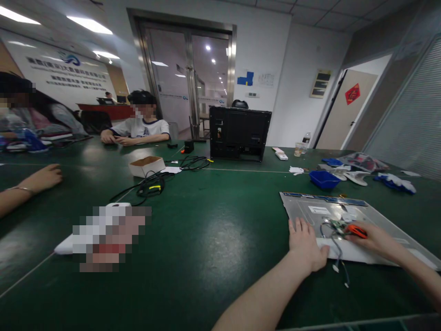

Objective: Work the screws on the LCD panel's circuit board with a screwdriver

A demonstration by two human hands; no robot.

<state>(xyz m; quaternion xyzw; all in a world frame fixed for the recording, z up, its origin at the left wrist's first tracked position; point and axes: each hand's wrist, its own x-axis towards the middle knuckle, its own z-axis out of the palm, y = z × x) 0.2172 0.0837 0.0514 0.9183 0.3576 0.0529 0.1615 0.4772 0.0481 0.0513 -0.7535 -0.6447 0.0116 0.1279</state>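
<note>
A flat grey metal display panel (382, 211) lies on the table to the right, with a blue circuit strip along its far edge. My left hand (305, 246) rests flat on the panel's near left corner, fingers stretched out and the thumb apart. In my right hand (374, 236) is an orange-and-black screwdriver (356, 231), its tip hidden near a small green circuit board (337, 226) on the panel. Grey cables (339, 253) run from that board over the panel's near edge, with white plugs at their ends.
Beyond the panel stand a blue tray (324, 179) and blue-and-white gloves (396, 182). A black monitor frame (240, 133) stands upright at the back. Black cables (149, 186) and a small carton (147, 166) lie left of centre. Another person's hand (48, 176) rests at far left.
</note>
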